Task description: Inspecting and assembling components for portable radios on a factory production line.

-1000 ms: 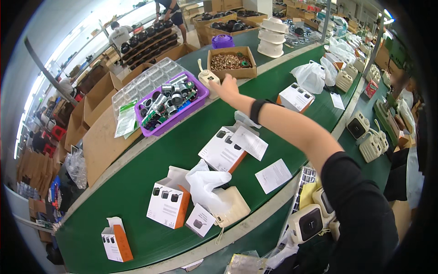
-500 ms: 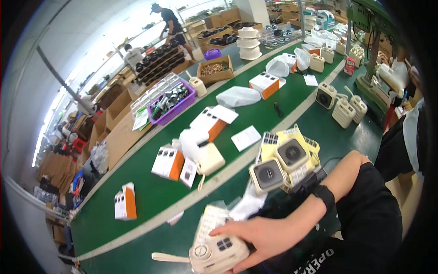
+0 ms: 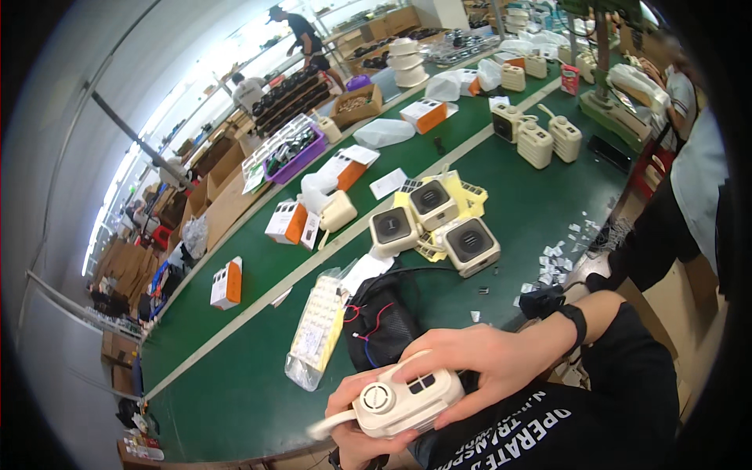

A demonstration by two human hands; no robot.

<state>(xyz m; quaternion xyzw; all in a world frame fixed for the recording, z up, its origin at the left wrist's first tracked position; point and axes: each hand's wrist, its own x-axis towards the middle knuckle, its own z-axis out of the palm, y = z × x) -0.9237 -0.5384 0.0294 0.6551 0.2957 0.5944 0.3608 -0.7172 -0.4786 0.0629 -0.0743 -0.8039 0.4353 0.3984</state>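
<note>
Both my hands hold one cream portable speaker (image 3: 407, 403) low in front of my body. On its upper side are a round ringed dial and a small dark panel of squares; a cream strap loops off its left end. My left hand (image 3: 362, 435) is closed around the left end, its fingers partly hidden. Over the right end and top, my right hand (image 3: 478, 368) is wrapped. Just beyond lies a black mesh pouch (image 3: 388, 317) with thin red and blue wires. Beside the pouch is a sticker sheet (image 3: 317, 325) in clear plastic.
Cream speakers with dark grilles (image 3: 471, 244) stand around yellow sticker sheets (image 3: 468, 205). Several more cream speakers (image 3: 535, 142) are further right. White-and-orange boxes (image 3: 226, 283) line the green belt. White scraps (image 3: 552, 266) lie near the right edge, where a person (image 3: 697, 196) is close by.
My left hand has come into view and taken hold of the speaker. The speaker is now off the sticker sheet, nearer my body. A third grille-front speaker shows beside the yellow sheets.
</note>
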